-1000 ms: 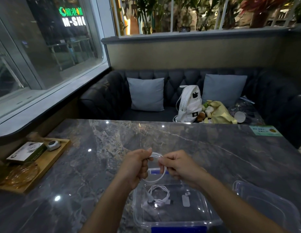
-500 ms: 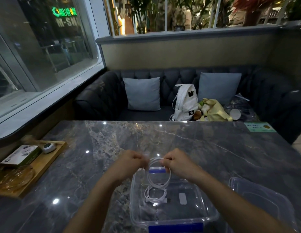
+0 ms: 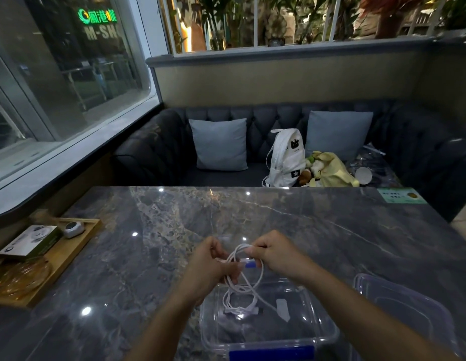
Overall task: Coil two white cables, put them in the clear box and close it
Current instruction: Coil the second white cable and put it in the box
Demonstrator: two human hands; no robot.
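My left hand (image 3: 209,264) and my right hand (image 3: 273,252) both grip a looped white cable (image 3: 255,278) above the far edge of the clear box (image 3: 318,332). The loop hangs down from my fingers toward the box. A second white cable (image 3: 239,307), coiled, lies on the box floor just below it. The box stands open near the table's front edge, with a blue latch (image 3: 272,353) at its near side. Its clear lid (image 3: 406,306) lies on the table to the right of the box.
A wooden tray (image 3: 67,254) at the left table edge carries a small box (image 3: 31,241), a grey gadget (image 3: 73,228) and an amber glass dish (image 3: 21,276). A green card (image 3: 401,196) lies at the far right corner. A sofa with cushions and a white backpack (image 3: 286,157) stands behind the marble table (image 3: 174,230).
My hands have drawn the cable loop larger and lowered it toward the box. The view has tilted slightly, so the box sits a little lower in frame.
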